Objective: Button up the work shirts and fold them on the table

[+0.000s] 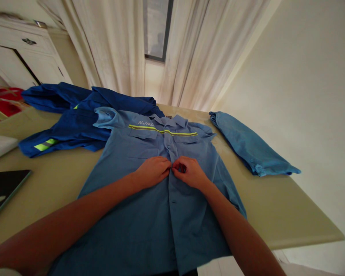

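Note:
A light blue work shirt (pixel 149 226) lies front side up across the table, its collar at the far end and a yellow reflective stripe over the chest. Halfway down its front edge, my left hand (pixel 155 170) and my right hand (pixel 189 171) meet almost fingertip to fingertip. Both are closed in a pinch on the shirt's button placket (pixel 174 226). Whatever button sits between the fingers is hidden. Above the hands one button shows on the placket, and below them a buttonhole slit.
Dark blue work clothes (pixel 83 122) with reflective bands lie at the back left. Folded light blue trousers (pixel 247 142) rest along the right wall. A tablet (pixel 10 186) and a white object (pixel 1 147) are at the left of the table (pixel 290 214). Curtains (pixel 115 46) hang behind.

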Demonstrator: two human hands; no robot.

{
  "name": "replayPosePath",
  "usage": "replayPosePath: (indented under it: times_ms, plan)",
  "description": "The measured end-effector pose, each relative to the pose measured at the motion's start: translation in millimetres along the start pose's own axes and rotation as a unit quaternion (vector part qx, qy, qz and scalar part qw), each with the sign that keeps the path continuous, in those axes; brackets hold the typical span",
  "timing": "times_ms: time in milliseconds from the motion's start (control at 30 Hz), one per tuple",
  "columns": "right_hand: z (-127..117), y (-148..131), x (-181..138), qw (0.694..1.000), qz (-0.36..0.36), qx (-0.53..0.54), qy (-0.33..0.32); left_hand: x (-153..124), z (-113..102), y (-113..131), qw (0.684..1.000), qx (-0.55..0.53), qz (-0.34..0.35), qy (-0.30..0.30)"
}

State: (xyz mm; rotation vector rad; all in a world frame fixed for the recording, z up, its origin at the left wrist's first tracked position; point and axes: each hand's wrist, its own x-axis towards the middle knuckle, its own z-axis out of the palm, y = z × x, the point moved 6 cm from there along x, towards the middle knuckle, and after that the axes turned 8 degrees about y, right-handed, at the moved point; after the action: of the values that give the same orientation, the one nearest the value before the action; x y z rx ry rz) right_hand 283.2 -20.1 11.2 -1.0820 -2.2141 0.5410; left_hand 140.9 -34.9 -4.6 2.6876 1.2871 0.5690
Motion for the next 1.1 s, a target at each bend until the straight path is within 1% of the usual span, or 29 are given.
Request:
replayPosePath:
  times_ms: [133,267,367,533,700,767,900,1000,1100]
  plan:
    - [-1.9,-0.7,0.0,1.000,0.012,-0.019,-0.003,-0.2,-0.9,-0.7,0.999,-0.031,0.001,0.019]
    - [-2.0,2.0,0.2,0.999,0.025,-0.029,-0.005,0.3,-0.4,-5.4,0.993,-0.103,-0.041,0.034]
    - [2.1,5.8,0.2,0.999,0.032,-0.032,-0.020,1.9,1.4,-6.7,0.988,-0.141,-0.062,0.023]
    - [8.2,8.2,-0.5,0.997,0.030,-0.044,-0.049,3.7,4.5,-12.2,0.981,-0.154,-0.120,-0.015]
    - [9.4,8.6,-1.4,0.996,0.050,-0.010,-0.074,3.8,8.1,-17.4,0.973,-0.164,-0.156,-0.040]
    - [9.3,8.8,-1.6,0.996,0.057,-0.013,-0.070,4.2,8.7,-17.6,0.973,-0.154,-0.164,-0.048]
    - [10.0,9.5,-1.1,0.997,0.062,-0.019,-0.045,5.0,6.3,-16.8,0.976,-0.114,-0.182,-0.045]
    - [12.1,12.9,-0.9,0.996,0.083,0.014,-0.034,5.5,5.9,-16.2,0.977,-0.110,-0.178,-0.047]
    - [13.2,16.5,-1.0,0.992,0.111,0.061,-0.025,5.3,7.7,-18.8,0.974,-0.140,-0.175,-0.038]
